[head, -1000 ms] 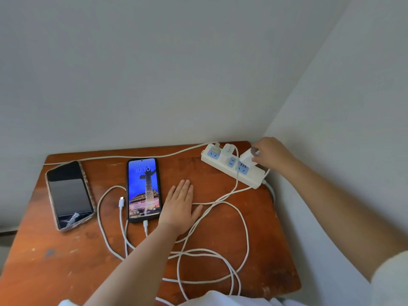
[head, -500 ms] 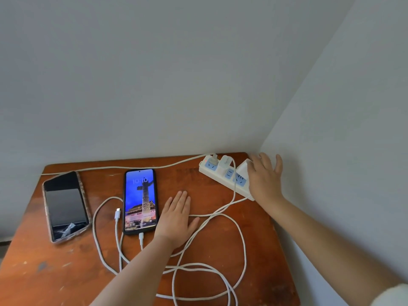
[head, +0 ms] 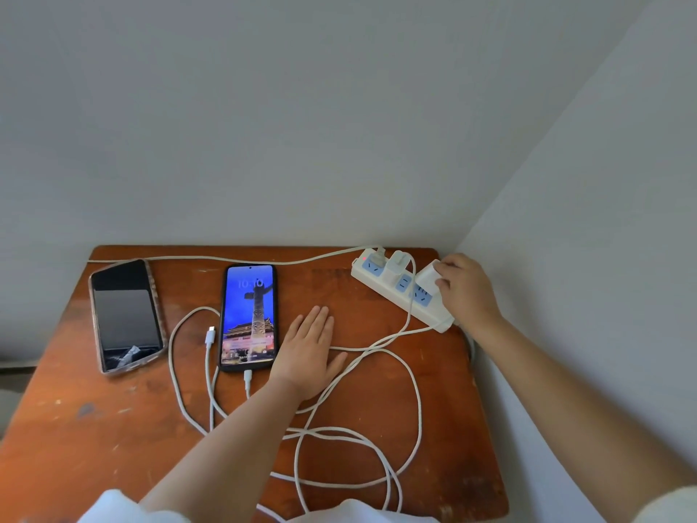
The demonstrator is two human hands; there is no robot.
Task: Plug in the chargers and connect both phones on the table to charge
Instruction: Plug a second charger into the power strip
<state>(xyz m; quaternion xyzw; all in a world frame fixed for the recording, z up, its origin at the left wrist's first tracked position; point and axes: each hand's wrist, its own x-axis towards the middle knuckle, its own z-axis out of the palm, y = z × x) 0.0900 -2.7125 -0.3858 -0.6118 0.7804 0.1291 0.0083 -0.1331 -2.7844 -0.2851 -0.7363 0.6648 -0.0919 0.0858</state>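
Note:
A white power strip point(head: 381, 281) lies at the table's back right corner with a small white charger point(head: 399, 261) plugged into it. My right hand point(head: 465, 290) grips a larger white charger point(head: 428, 278) seated on the strip's near sockets. A lit phone point(head: 249, 315) lies mid-table with a white cable plug point(head: 247, 376) in its bottom port. A dark phone point(head: 126, 315) in a clear case lies at the left. A loose cable end point(head: 210, 335) rests between the two phones. My left hand point(head: 309, 352) lies flat on the table, right of the lit phone.
White cables point(head: 377, 439) loop in a tangle over the front right of the wooden table point(head: 94, 428). Another white cord point(head: 211, 259) runs along the back edge to the strip. Walls close off the back and the right side.
My right hand went from lying flat over the strip's near end to gripping the larger charger. The left hand and both phones have stayed put; the view shifted slightly.

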